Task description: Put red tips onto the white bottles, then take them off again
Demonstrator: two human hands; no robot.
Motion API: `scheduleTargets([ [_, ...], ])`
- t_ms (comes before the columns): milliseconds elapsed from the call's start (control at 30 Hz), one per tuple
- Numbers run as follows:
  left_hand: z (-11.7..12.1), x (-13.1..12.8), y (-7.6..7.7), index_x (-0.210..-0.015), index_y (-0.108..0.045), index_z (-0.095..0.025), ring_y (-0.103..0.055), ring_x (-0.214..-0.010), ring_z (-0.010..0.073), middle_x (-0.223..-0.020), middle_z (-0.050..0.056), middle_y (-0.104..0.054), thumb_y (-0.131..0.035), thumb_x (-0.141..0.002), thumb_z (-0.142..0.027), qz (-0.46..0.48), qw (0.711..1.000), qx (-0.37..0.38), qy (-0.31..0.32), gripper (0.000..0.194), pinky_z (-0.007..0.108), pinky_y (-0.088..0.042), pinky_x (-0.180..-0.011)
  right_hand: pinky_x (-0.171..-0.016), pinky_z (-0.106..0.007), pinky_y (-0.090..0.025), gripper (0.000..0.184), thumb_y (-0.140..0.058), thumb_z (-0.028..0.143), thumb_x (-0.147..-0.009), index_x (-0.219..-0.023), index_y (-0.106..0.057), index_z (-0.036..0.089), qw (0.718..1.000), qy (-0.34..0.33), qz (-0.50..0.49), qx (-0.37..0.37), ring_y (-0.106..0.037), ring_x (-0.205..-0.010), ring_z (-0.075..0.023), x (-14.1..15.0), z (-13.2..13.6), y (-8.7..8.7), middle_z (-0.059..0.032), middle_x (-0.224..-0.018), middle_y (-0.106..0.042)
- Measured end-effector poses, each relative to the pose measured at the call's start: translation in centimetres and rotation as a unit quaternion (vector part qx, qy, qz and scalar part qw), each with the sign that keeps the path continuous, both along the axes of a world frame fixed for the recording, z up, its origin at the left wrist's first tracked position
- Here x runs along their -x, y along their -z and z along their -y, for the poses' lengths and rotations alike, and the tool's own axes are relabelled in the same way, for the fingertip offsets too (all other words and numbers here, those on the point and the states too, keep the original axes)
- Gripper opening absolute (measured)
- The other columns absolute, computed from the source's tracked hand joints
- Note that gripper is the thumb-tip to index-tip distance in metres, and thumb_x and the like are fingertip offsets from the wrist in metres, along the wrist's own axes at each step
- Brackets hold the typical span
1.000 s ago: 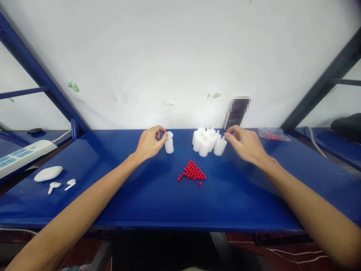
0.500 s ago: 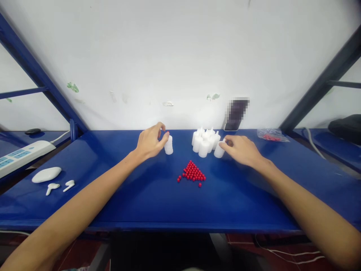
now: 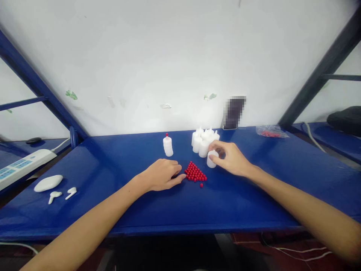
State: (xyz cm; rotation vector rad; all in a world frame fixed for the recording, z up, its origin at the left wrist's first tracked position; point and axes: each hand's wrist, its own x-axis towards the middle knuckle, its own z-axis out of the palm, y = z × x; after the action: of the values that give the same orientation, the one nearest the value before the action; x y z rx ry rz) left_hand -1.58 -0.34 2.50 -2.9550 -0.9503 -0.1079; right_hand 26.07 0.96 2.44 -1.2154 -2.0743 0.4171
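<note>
Red nozzle caps (image 3: 195,172) sit in a tight, roughly triangular pile mid-table, one stray cap (image 3: 201,185) just in front. Left hand (image 3: 165,175) is low at the pile's left edge, palm down: thumb and index parted, no cap visible between them, so grip reads released. Can't tell if anything sits under the curled fingers. Right hand (image 3: 229,158) has a white squeeze bottle (image 3: 211,160) pinched between thumb and fingers, roughly upright, right-rear of the pile; its nozzle is mostly hidden, and can't tell if the base touches the blue table (image 3: 135,210). Bottle cluster (image 3: 203,149), all white, stands close-packed just behind and left of it, some nozzles showing bare. Red-capped bottle (image 3: 168,146) stands upright to the left, well apart from the cluster; outline suggests more than one in line, overlap hides the count. Periphery: phone (image 3: 232,122) propped on the wall, partly pixelated; clear bag (image 3: 271,132) with red pieces, right rear; earbud case (image 3: 48,183) and two earbuds (image 3: 54,195) far left, near a power strip (image 3: 21,165).
</note>
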Motion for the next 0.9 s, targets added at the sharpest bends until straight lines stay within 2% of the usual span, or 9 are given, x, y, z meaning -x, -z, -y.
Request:
scheduleTargets([
  [133, -0.3, 0.1, 0.3, -0.073, -0.048, -0.018, -0.047, -0.058, 0.0126, -0.071, 0.000, -0.054, -0.037, -0.099, -0.049, 0.014, 1.000, 0.013, -0.004, 0.042, 0.027, -0.030, -0.055, -0.067, -0.030, -0.047, 0.011, -0.056, 0.021, -0.079, -0.084, -0.066, 0.019, 0.999, 0.005, -0.034, -0.006, -0.063, -0.071, -0.0183, 0.0, -0.4, 0.9, -0.0021, -0.080, -0.070],
  [267, -0.8, 0.3, 0.7, -0.098, -0.054, -0.019, -0.053, -0.069, 0.0134, -0.084, 0.000, -0.060, -0.032, -0.102, -0.030, 0.098, 0.994, 0.048, -0.010, 0.024, 0.027, -0.037, -0.065, -0.071, -0.032, -0.048, 0.011, -0.055, 0.023, -0.084, -0.087, -0.065, 0.019, 0.996, -0.007, -0.086, -0.001, -0.065, -0.078, -0.0206, -0.2, -0.6, 1.4, -0.0029, -0.086, -0.071],
  [367, -1.4, 0.4, 1.2, -0.108, -0.057, -0.021, -0.053, -0.071, 0.0117, -0.090, 0.000, -0.062, -0.037, -0.099, -0.022, 0.170, 0.981, 0.096, -0.020, 0.021, 0.025, -0.039, -0.068, -0.072, -0.032, -0.047, 0.011, -0.056, 0.025, -0.086, -0.087, -0.064, 0.019, 0.995, -0.018, -0.102, -0.001, -0.066, -0.079, -0.0210, -0.1, -0.5, 1.6, -0.0034, -0.087, -0.071],
  [500, -1.9, 0.1, 1.9, -0.100, -0.065, -0.020, -0.049, -0.066, 0.0099, -0.082, -0.001, -0.061, -0.051, -0.095, -0.028, 0.242, 0.954, 0.169, -0.048, 0.017, 0.023, -0.038, -0.063, -0.071, -0.031, -0.044, 0.010, -0.057, 0.025, -0.086, -0.085, -0.065, 0.019, 0.996, -0.010, -0.085, -0.011, -0.063, -0.076, -0.0194, 0.1, -0.4, 1.6, -0.0021, -0.083, -0.070],
  [633, -2.1, -0.1, 2.0, -0.099, -0.069, -0.021, -0.051, -0.069, 0.0103, -0.084, 0.000, -0.062, -0.056, -0.093, -0.033, 0.244, 0.950, 0.193, -0.038, 0.018, 0.023, -0.039, -0.064, -0.070, -0.031, -0.043, 0.009, -0.059, 0.026, -0.085, -0.084, -0.065, 0.019, 0.995, -0.005, -0.098, 0.000, -0.062, -0.074, -0.0186, 0.3, -0.4, 1.6, -0.0016, -0.082, -0.069],
  [767, -2.3, 0.0, 2.0, -0.097, -0.071, -0.022, -0.052, -0.071, 0.0105, -0.087, 0.001, -0.061, -0.058, -0.093, -0.035, 0.222, 0.958, 0.177, -0.030, 0.019, 0.023, -0.040, -0.064, -0.075, -0.032, -0.046, 0.013, -0.056, 0.027, -0.086, -0.091, -0.064, 0.018, 0.981, -0.075, -0.171, 0.060, -0.064, -0.081, -0.0199, 0.5, -0.3, 1.7, -0.0038, -0.086, -0.070],
  [900, -2.4, 0.1, 1.8, -0.096, -0.070, -0.021, -0.053, -0.073, 0.0108, -0.087, 0.001, -0.062, -0.058, -0.092, -0.033, 0.210, 0.962, 0.174, -0.020, 0.017, 0.023, -0.040, -0.065, -0.074, -0.032, -0.048, 0.015, -0.051, 0.018, -0.081, -0.090, -0.063, 0.018, 0.952, -0.116, -0.254, 0.124, -0.065, -0.077, -0.0194, 0.6, -0.6, 2.0, -0.0037, -0.081, -0.071],
])
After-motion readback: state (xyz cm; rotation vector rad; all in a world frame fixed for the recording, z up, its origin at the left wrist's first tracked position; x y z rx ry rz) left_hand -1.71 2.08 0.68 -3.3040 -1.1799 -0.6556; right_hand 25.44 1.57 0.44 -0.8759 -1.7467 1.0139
